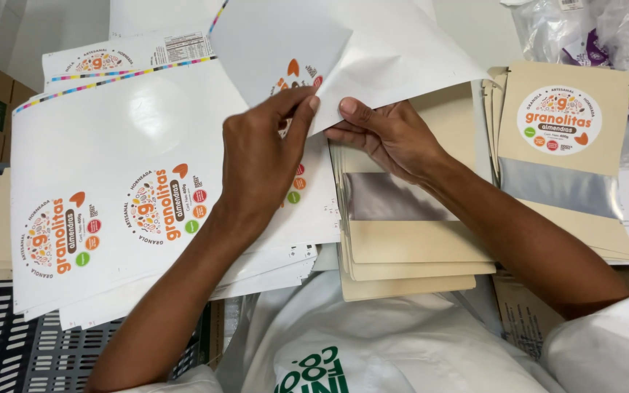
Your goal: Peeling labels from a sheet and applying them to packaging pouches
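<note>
My left hand (pixel 267 156) pinches the edge of a round sticker label (pixel 296 76) between thumb and fingertips, lifting it off the white backing sheet (pixel 402 44), which curls up and back over the table. My right hand (pixel 387 135) sits just beside it, thumb pressed on the lower edge of that backing sheet and fingers closed underneath, holding it steady. Under my right wrist lies a stack of tan pouches (pixel 409 247) with clear window strips, none of them labelled on the visible face. Beneath my left forearm spread the label sheets (pixel 111 167), white and glossy, each carrying round printed stickers in orange, green and red. To the far right, well apart from both hands, a second stack of pouches (pixel 562 145) lies with a round label already stuck on the top one. A dark plastic crate (pixel 1 335) shows at the lower left, under the sheets.
</note>
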